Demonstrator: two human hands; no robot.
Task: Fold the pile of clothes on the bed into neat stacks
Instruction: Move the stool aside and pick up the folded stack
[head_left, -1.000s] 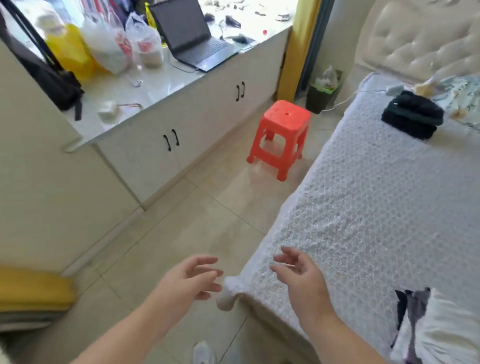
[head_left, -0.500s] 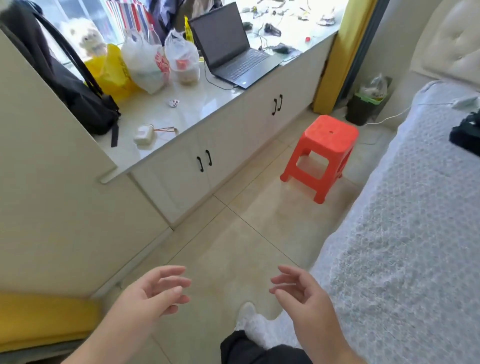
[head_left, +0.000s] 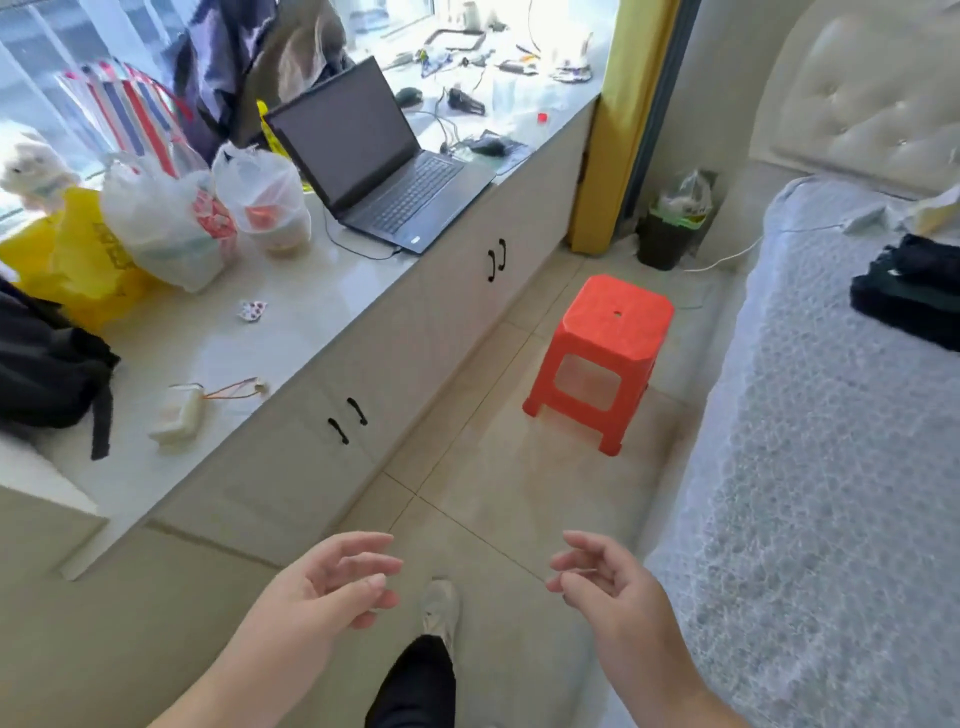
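A stack of folded dark clothes (head_left: 914, 299) lies on the bed (head_left: 810, 467) at the right edge, near the headboard. The bed has a pale textured cover. My left hand (head_left: 332, 592) and my right hand (head_left: 608, 582) hover over the tiled floor at the bottom of the view, left of the bed. Both are empty, fingers loosely curled and apart. Neither touches the bed or any garment. The unfolded pile is out of view.
A red plastic stool (head_left: 602, 358) stands on the floor between the bed and a white cabinet counter (head_left: 322, 332). On the counter are a laptop (head_left: 379, 161), plastic bags (head_left: 208, 218) and a black bag (head_left: 47, 369). A small bin (head_left: 670, 228) sits by the yellow curtain. My foot (head_left: 439, 608) is on the tiles.
The view has swung left and then forward along the aisle. My hands have left the bed's corner and are now over the floor, with a foot stepping forward. The white garment has left view.
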